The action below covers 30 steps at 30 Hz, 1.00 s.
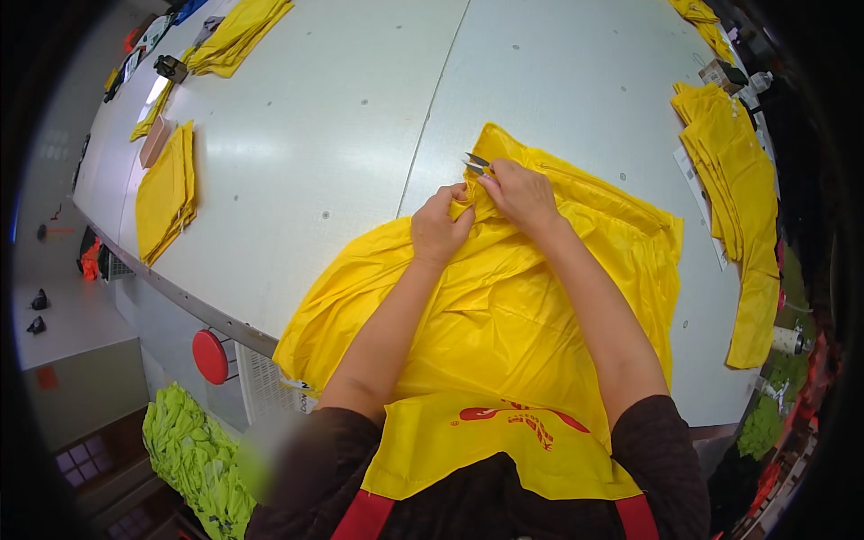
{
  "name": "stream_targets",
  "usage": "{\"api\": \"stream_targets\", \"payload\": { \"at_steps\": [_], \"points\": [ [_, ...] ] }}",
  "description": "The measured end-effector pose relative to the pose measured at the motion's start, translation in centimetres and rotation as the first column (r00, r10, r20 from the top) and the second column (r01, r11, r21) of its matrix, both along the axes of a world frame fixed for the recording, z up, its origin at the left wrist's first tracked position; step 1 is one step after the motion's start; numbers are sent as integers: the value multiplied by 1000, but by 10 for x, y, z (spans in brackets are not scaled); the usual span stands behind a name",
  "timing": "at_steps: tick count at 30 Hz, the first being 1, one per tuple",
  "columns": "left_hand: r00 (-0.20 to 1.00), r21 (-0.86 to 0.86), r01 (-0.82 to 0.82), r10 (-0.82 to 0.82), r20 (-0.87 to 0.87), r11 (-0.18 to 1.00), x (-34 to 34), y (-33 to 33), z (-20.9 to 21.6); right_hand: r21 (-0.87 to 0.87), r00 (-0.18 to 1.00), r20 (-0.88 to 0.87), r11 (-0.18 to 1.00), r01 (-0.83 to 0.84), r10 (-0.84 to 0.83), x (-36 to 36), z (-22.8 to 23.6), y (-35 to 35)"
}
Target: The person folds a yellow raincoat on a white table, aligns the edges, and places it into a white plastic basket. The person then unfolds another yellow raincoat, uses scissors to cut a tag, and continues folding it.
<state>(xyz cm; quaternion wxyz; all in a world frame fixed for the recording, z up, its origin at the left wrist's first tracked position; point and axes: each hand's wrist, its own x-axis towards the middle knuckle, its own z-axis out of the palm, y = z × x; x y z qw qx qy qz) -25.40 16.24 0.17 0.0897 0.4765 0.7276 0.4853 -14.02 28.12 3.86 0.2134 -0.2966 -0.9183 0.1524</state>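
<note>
A thin, shiny yellow garment [504, 315] lies bunched in front of me, spread over the table's near edge. At its far left part, my left hand [441, 227] is closed, pinching a fold of the yellow cloth. My right hand [522, 194] grips a small pair of thread snips [477, 165]. Their two metal blades point left and stand slightly apart, just above the pinched fold. A gathered band [603, 189] runs along the garment's far right edge. My right wrist and forearm lie over the cloth and hide part of it.
The pale table [297, 117] has folded yellow pieces [166, 193] at left and a long yellow stack [729, 180] at right. A red stool [211, 356] and a white crate [270, 382] stand by the near left edge. Lime-green cloth [193, 459] is heaped below.
</note>
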Motion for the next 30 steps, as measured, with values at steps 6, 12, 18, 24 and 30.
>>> {"api": "stream_targets", "payload": {
  "at_steps": [6,12,18,24,30],
  "points": [
    [1000,29,3,-2,-30,1000,0,0,-1,8,998,58,1000,-25,25,0,6,4],
    [1000,-74,-24,23,-14,997,3,1,-4,-428,941,-139,875,225,-310,54,42,-7],
    [997,-83,-71,69,-31,994,3,3,-1,-278,713,-212,741,611,-668,239,26,-16],
    [912,219,150,-49,-408,964,52,78,51,-393,348,57,299,869,-936,416,7,-66],
    [706,-28,676,-658,-263,736,210,177,75,-617,331,-29,277,737,-943,417,-32,-97]
  ]
}}
